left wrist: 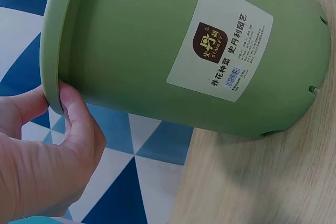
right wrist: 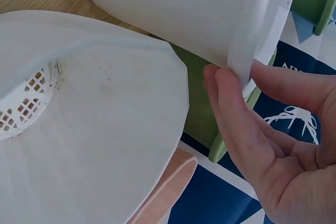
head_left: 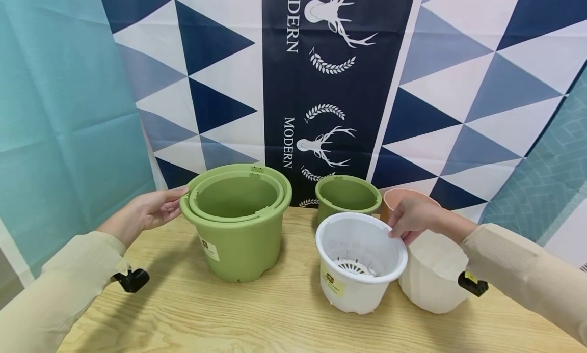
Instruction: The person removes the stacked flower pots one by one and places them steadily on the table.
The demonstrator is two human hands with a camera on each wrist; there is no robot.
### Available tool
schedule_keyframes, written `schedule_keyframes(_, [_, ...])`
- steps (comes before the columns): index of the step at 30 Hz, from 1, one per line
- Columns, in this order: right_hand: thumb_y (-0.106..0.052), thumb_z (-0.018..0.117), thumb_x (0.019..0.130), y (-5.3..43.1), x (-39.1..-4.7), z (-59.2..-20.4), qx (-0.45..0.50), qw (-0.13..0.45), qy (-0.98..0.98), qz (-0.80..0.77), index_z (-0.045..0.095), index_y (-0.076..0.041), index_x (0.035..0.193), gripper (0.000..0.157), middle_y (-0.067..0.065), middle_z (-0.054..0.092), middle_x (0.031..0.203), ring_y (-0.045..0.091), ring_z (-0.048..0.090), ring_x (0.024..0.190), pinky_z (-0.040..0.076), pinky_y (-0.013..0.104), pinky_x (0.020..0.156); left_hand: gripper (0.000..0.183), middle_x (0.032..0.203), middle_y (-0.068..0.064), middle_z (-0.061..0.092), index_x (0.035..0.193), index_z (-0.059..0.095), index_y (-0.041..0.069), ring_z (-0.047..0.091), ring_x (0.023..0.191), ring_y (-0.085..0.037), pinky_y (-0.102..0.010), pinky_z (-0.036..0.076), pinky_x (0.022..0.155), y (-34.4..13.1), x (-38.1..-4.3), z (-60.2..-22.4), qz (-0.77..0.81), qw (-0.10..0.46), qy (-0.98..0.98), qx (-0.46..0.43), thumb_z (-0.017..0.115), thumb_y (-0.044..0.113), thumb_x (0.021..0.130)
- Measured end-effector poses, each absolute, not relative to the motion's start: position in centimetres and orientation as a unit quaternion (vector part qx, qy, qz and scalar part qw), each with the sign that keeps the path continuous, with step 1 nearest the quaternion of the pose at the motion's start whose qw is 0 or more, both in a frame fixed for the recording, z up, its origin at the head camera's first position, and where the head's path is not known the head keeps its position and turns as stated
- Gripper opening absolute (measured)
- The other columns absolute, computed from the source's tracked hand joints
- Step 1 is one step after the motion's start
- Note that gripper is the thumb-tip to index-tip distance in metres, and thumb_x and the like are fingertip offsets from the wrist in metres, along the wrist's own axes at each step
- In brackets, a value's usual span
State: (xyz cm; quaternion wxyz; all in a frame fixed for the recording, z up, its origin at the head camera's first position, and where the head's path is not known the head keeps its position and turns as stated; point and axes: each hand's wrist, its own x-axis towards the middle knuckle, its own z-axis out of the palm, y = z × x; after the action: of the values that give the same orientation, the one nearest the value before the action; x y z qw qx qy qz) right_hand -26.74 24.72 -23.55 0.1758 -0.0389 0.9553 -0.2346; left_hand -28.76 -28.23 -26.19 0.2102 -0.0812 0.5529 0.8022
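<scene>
My left hand (head_left: pixel 156 209) pinches the left rim of a large green flowerpot (head_left: pixel 240 251) on the table. Nested inside it is a slightly smaller green pot (head_left: pixel 234 197). The left wrist view shows thumb and fingers on the rim, with a white label (left wrist: pixel 223 40) on the pot's side. With my right hand (head_left: pixel 418 216) I pinch the right rim of a white flowerpot (head_left: pixel 353 294), which has a slotted bottom and a yellowish label. Whether its base touches the table cannot be told. Under my right forearm stands a cream pot (head_left: pixel 433 276) with a lattice base (right wrist: pixel 29 103).
Behind the white pot stands another green pot (head_left: pixel 348 192), with an orange pot (head_left: pixel 410 194) to its right, partly covered by my right hand. A patterned cloth (head_left: pixel 220 88) hangs close along the back edge of the wooden table (head_left: pixel 257 317).
</scene>
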Motion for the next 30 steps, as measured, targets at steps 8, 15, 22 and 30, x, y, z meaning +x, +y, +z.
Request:
schedule_keyframes(8, [-0.005,0.079,0.077,24.7,-26.2,-23.6,-0.033,0.17,0.96,-0.22,0.068,0.002,0.09,0.018,0.009,0.073,0.084,0.014,0.07,0.067,0.064,0.03,0.065,0.024,0.082,0.001,0.065,0.083,0.072,0.019,0.065,0.072,-0.003,-0.011,0.058,0.07,-28.1,-28.7,-26.4,0.8,0.212,0.556,-0.078,0.054,0.016,0.098])
schedule_keyframes(15, [-0.003,0.077,0.078,24.8,-26.1,-23.3,-0.041,0.164,0.965,-0.202,0.071,0.001,0.088,0.012,0.006,0.073,0.079,0.012,0.069,0.063,0.063,0.029,0.063,0.024,0.082,0.0,0.064,0.082,0.071,0.018,0.064,0.073,-0.003,-0.011,0.058,0.071,-27.9,-28.8,-26.5,0.801,0.21,0.555,-0.082,0.053,0.015,0.098])
schedule_keyframes(22, [-0.004,0.072,0.081,24.3,-26.2,-22.2,-0.057,0.162,0.974,-0.149,0.071,0.0,0.086,0.007,0.006,0.071,0.071,0.011,0.066,0.061,0.063,0.028,0.059,0.023,0.082,0.0,0.063,0.083,0.071,0.019,0.064,0.072,-0.003,-0.011,0.058,0.07,-27.8,-28.8,-26.6,0.801,0.215,0.553,-0.075,0.054,0.016,0.098])
schedule_keyframes(30, [-0.011,0.075,0.081,22.2,-26.6,-20.6,-0.061,0.148,0.98,-0.119,0.071,0.001,0.086,0.014,0.009,0.071,0.072,0.012,0.065,0.061,0.062,0.026,0.06,0.01,0.087,0.001,0.061,0.091,0.063,0.019,0.063,0.077,-0.003,-0.011,0.058,0.073,-28.3,-28.8,-26.2,0.786,0.206,0.578,-0.072,0.056,0.017,0.097])
